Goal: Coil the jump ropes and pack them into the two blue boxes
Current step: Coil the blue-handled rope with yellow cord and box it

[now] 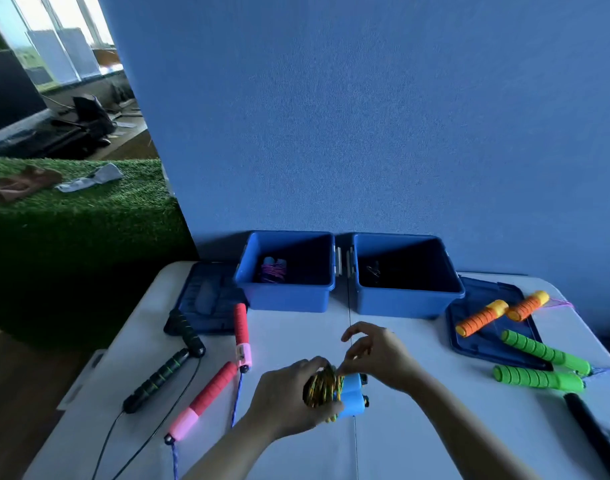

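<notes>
Hands meet low at 6 o'clock: the left hand [289, 396] grips the yellow-green coiled rope bundle [322, 389] with its two blue plastic handles [352, 394] pointing to 3 o'clock; the right hand [376, 355] pinches a strand. Nearest, at 12 o'clock, the left blue plastic box [286, 296].

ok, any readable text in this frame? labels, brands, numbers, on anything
None readable.
Left blue box and right blue box: no label showing.
Lids: raised moulding only, no letters legible.
Rope handles, including the light blue pair in the hands: no print that can be made out.
</notes>
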The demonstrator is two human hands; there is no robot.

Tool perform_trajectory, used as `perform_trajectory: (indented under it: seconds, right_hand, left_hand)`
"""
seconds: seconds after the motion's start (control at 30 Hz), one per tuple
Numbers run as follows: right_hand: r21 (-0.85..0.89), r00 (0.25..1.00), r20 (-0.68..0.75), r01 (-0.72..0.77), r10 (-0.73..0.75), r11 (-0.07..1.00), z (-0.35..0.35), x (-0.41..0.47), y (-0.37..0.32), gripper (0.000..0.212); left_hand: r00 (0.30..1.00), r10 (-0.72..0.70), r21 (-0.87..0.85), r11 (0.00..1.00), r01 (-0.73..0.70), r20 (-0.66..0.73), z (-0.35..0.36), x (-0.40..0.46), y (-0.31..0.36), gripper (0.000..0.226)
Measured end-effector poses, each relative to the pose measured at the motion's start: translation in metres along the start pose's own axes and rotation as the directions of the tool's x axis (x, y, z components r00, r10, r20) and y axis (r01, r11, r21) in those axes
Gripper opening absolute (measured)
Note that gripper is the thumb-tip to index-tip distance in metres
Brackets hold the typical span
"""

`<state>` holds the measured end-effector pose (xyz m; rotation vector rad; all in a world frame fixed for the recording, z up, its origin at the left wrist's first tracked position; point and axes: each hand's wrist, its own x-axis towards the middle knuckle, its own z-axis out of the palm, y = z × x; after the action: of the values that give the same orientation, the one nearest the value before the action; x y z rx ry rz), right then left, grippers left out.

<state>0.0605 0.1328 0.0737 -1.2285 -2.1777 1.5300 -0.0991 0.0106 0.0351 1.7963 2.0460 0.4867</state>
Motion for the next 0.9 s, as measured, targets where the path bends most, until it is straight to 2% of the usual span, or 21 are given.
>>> perform_trajectory:
  seconds: [0.13, 0.27, 0.33, 0.4, 0.47, 0.67, 0.9]
  right_hand:
    - [0.099, 0.998, 0.057, -0.014, 0.008, 0.995, -0.002, -0.001, 0.010, 0.035]
    - [0.113, 1.000, 0.025, -0.012, 0.009, 0.994, 0.003, 0.001, 0.018, 0.027]
    - [-0.005, 0.997, -0.069, 0.032, -0.033, 0.999, 0.005, 0.002, 0.023, 0.030]
    - [-0.173, 0.970, -0.227, 0.047, -0.086, 0.984, 0.008, 0.005, 0.024, 0.042]
    - [-0.204, 0.941, -0.327, 0.023, -0.090, 0.979, 0.013, 0.004, 0.019, 0.047]
    - [-0.176, 0.913, -0.399, 0.018, -0.087, 0.984, 0.027, 0.003, 0.010, 0.009]
    - [-0.143, 0.902, -0.421, 0.035, -0.093, 0.989, 0.029, 0.001, 0.009, 0.004]
  left_hand:
    - [0.997, 0.039, 0.038, 0.999, -0.037, -0.065, 0.001, 0.000, 0.005, 0.056]
    - [0.995, 0.026, 0.037, 0.999, -0.022, -0.101, 0.006, -0.001, 0.007, 0.050]
    - [0.994, 0.009, 0.031, 1.000, -0.005, -0.113, 0.008, -0.001, 0.006, 0.050]
    - [0.991, -0.013, 0.024, 1.000, 0.016, -0.136, 0.010, 0.000, 0.006, 0.049]
    - [0.985, -0.030, 0.024, 0.999, 0.034, -0.168, 0.012, 0.002, 0.006, 0.049]
    - [0.971, 0.007, 0.059, 0.998, 0.008, -0.238, 0.020, 0.003, 0.003, 0.055]
    - [0.969, 0.102, 0.101, 0.992, -0.081, -0.226, 0.025, 0.003, 0.000, 0.040]
